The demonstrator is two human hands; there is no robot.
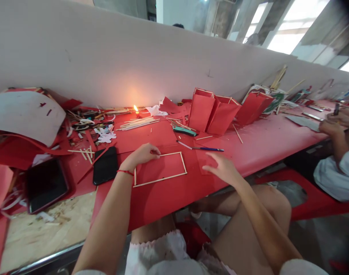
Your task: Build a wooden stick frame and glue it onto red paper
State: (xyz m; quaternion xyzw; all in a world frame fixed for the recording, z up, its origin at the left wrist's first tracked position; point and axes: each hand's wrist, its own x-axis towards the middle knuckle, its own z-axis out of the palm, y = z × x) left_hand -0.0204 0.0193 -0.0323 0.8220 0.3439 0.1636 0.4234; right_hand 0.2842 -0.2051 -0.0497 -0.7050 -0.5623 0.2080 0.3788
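One stick frame (160, 180) lies flat on red paper (151, 202), likely for support, between the curled fingers of our left hand (142, 154), perhaps steadying it (we cannot tell if pinching), and the spread, empty fingers of our right hand (221, 168).

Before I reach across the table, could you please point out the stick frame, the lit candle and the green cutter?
Stick frame (155, 181): head view, on the stick along its near side.
Lit candle (137, 114): head view, on its short body.
Green cutter (184, 131): head view, on the middle of its handle.
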